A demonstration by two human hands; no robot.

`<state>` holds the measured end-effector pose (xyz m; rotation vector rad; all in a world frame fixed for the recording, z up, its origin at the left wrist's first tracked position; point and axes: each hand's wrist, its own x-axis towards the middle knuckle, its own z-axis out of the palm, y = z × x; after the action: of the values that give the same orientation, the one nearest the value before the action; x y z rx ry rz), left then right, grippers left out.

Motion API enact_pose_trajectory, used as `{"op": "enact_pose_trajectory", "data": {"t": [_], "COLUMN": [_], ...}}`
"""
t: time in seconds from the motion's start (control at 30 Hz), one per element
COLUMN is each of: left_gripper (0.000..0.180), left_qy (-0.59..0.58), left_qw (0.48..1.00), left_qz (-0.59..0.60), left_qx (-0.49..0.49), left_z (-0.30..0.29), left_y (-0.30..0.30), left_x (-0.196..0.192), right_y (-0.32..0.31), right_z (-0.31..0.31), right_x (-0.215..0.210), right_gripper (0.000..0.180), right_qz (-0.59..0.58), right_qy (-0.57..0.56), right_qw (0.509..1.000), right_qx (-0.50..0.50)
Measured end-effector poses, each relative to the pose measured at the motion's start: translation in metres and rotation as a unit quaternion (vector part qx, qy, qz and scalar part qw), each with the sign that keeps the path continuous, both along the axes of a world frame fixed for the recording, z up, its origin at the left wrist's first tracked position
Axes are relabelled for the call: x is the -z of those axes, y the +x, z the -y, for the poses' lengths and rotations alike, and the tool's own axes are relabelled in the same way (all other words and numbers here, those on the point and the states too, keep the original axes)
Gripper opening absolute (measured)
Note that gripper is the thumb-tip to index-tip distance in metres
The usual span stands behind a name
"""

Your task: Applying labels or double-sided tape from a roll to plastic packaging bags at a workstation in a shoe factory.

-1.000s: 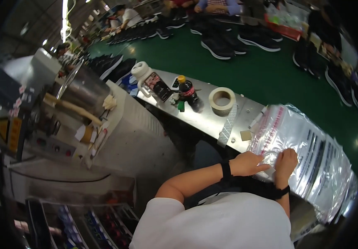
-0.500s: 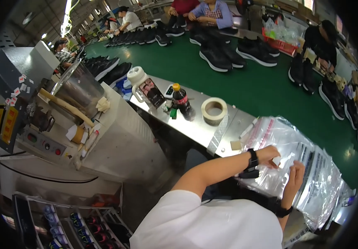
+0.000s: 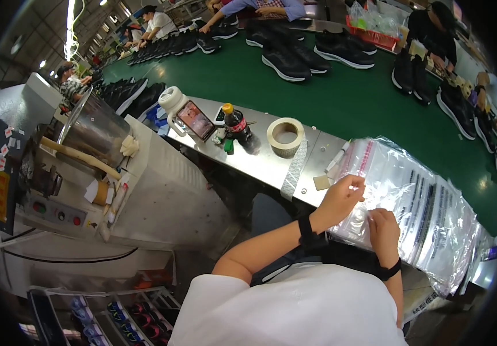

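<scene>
A pile of clear plastic bags (image 3: 412, 190) with dark printed lines lies at the bench's right end. Over its near left corner is my left hand (image 3: 343, 199), fingers curled together; whatever is between the fingertips is too small to make out. Beside it, lower and to the right, my right hand (image 3: 384, 233) rests on the bags with bent, closed fingers. I cannot tell whether they pinch the plastic. A small tan square (image 3: 321, 183) and a white pen-like stick (image 3: 338, 157) lie left of the pile.
On the metal bench (image 3: 260, 164) stand a tape roll (image 3: 286, 137), a cola bottle (image 3: 238, 122), a phone (image 3: 196, 120) and a white jug (image 3: 172, 99). Black shoes (image 3: 288, 55) line the green conveyor (image 3: 214, 83) beyond; co-workers sit along it. A machine (image 3: 156, 190) stands left.
My left hand has moved left to the bags' near corner. My right hand has shifted left, its fingers now lower on the plastic. The brownish piece by my left fingers no longer shows.
</scene>
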<state>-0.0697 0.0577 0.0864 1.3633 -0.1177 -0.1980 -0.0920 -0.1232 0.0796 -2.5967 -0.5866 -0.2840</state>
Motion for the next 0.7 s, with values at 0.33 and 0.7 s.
{"op": "enact_pose_trajectory", "data": {"t": [0.33, 0.7], "left_gripper": [0.039, 0.036], "left_qy": [-0.073, -0.042], "left_qw": [0.992, 0.877], "left_qz": [-0.08, -0.23], "left_qx": [0.062, -0.42], "left_z": [0.02, -0.129], "left_y": [-0.003, -0.061], "left_x": [0.072, 0.12], "right_y": [0.036, -0.123], "right_z": [0.104, 0.3], "right_x": [0.007, 0.064], "right_gripper": [0.029, 0.02], "right_qz": [-0.143, 0.06], "right_qy": [0.511, 0.073], "right_qw": [0.808, 0.709], "right_qx": [0.255, 0.699]}}
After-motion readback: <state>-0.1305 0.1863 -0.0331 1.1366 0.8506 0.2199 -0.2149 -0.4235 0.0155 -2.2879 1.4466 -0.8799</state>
